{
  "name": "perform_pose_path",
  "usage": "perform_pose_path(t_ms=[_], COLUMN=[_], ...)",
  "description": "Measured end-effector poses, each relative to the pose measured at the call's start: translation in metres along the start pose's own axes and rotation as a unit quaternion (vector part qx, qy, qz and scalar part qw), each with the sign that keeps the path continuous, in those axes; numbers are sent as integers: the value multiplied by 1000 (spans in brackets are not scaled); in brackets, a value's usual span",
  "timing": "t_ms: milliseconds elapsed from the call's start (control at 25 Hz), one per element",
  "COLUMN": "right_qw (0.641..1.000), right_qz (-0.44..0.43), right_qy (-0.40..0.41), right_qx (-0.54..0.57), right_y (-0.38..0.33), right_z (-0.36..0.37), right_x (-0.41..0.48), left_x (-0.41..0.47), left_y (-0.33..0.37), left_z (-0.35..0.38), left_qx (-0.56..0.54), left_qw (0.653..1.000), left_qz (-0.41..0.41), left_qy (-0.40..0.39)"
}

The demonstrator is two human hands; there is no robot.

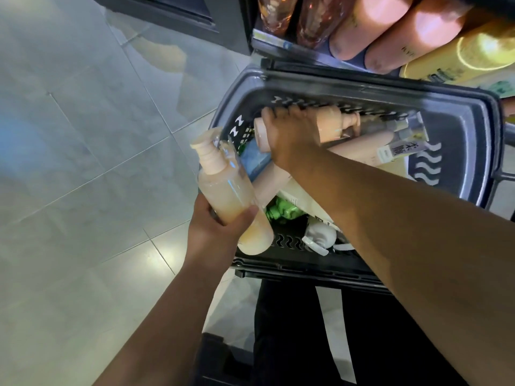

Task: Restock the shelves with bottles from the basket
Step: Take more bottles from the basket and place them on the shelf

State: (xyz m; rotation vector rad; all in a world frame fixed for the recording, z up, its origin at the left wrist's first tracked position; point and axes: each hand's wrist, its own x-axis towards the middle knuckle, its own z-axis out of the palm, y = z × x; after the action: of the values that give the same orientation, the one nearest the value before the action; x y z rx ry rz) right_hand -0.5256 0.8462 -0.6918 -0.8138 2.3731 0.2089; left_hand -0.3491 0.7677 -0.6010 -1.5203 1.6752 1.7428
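A dark plastic basket (471,126) stands on the floor below the shelf, filled with several bottles. My left hand (217,227) grips a translucent peach pump bottle (225,188), held upright over the basket's left rim. My right hand (289,135) reaches into the basket with its fingers wrapped over a pale pink pump bottle (331,126) that lies on its side on top of the pile. Under it lie more pink bottles (362,151), a green bottle (281,211) and a white spray bottle (320,236). The shelf (276,44) above holds pink, amber and yellow bottles.
Pale glossy floor tiles (92,162) spread to the left of the basket. A dark shelf base (178,12) runs along the top. My dark trousers (292,330) are below the basket's near rim. A boxed item with printed characters (401,149) lies at the basket's right.
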Motion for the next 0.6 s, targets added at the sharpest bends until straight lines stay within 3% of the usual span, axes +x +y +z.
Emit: perform_pose_path(t_ms=[160, 320, 440, 600], right_qw=[984, 923, 839, 690], right_qz=[-67, -74, 64, 275], right_qy=[137, 275, 268, 221], right_qx=[97, 260, 469, 632], right_y=[13, 33, 58, 88], right_z=[14, 6, -17, -4], right_x=[-35, -84, -119, -148], left_x=[-2, -3, -2, -4], left_y=[3, 6, 11, 21], left_z=[6, 13, 21, 40], left_qx=[5, 16, 31, 42], left_qw=[1000, 1000, 999, 998], left_qz=[6, -1, 10, 40], left_qy=[12, 22, 19, 21])
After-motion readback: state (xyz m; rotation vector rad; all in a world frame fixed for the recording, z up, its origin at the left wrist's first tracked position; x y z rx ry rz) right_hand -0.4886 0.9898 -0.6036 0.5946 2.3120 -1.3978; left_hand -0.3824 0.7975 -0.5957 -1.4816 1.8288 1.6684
